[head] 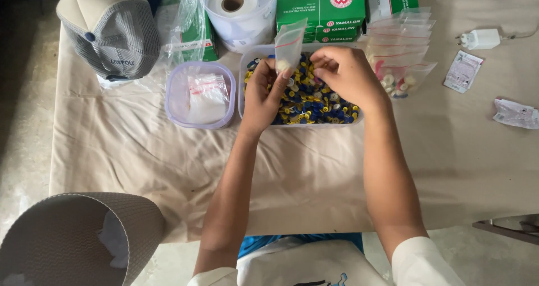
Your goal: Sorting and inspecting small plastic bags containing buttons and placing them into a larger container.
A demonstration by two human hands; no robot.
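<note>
Clear plastic zip bag [289, 46] was pinched upright between thumb and fingers of the left hand [264, 95], mouth up, a few small pieces at its bottom, held over the rectangular clear tub [242, 72] of blue, yellow and white buttons [314, 101]. Right hand [348, 72] was curled over the buttons, fingertips closed together near the bag; whether it held a piece, could not tell.

Risks, as judgement: bag was held by one edge only, so it could tip and spill pieces back into the tub. Small pieces could miss the narrow mouth and roll onto the beige cloth [140, 151]. Right wrist leaned on the tub's far side; a push could slide the tub.

Packages: green and white cartons [320, 8] with a round red mark stood behind the tub, another green box [196, 42] at left under loose plastic. White roll [232, 2] sat in a clear container. Stack of red-striped zip bags [401, 44] lay right of the tub, bottom ones filled. Round lilac-rimmed tub [174, 101] held empty bags. White charger plug [480, 38] and two small printed sachets [463, 71] lay far right. Grey cap [109, 30] sat top left.
</note>
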